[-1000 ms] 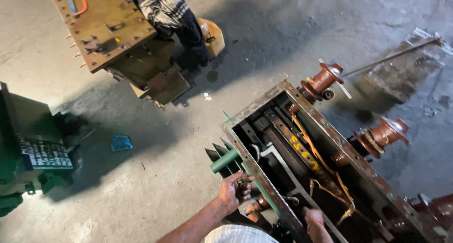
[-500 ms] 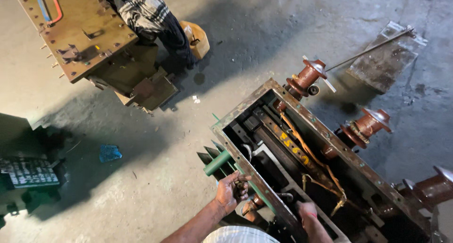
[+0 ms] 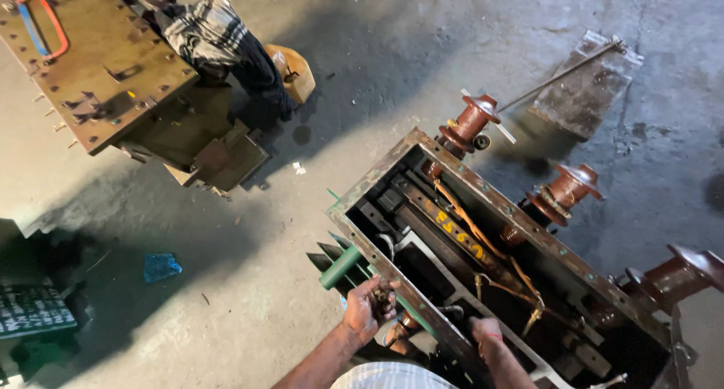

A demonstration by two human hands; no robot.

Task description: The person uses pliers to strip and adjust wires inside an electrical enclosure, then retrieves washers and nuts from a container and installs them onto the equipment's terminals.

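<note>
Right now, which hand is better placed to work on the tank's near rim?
Probably the left hand: it is already closed at the near rim of the open tank, by the green pipe. The right hand rests inside.

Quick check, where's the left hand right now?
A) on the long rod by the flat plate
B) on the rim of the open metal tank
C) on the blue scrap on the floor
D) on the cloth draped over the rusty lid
B: the left hand grips small parts at the near rim of the open metal tank, above the green pipe.
</note>
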